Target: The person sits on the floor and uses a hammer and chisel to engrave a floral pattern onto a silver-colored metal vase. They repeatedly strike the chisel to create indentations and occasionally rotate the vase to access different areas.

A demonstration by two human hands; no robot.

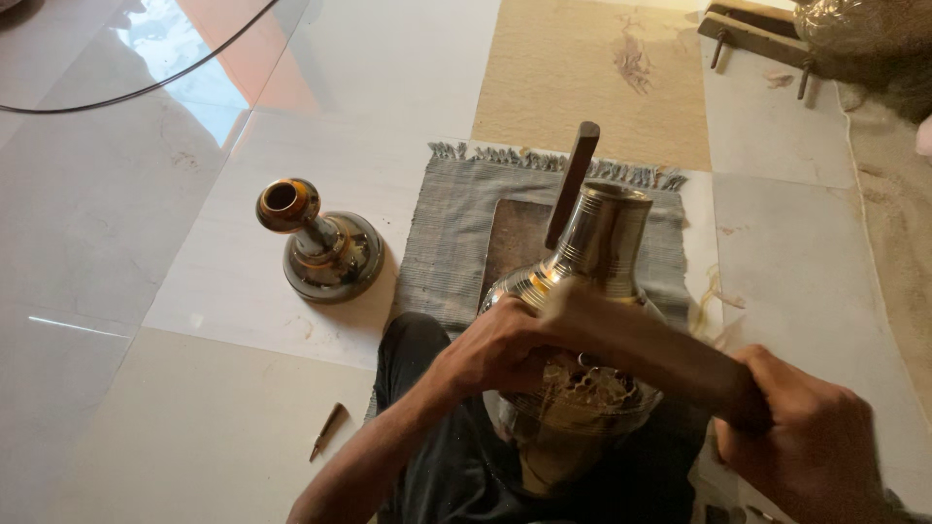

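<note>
Brass vessel (582,320) sits under left-hand fingers (505,344), right hand (806,437) swinging a mallet (650,349).

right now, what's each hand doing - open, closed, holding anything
Left hand: closed, gripping the shoulder of the brass vase.
Right hand: closed around the end of a wooden stick, blurred, laid across the vase.

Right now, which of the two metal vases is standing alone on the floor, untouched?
The smaller dark vase on the pale tiles, left of the grey mat. The larger brass vase lies in the person's lap, steadied by the left hand.
</note>
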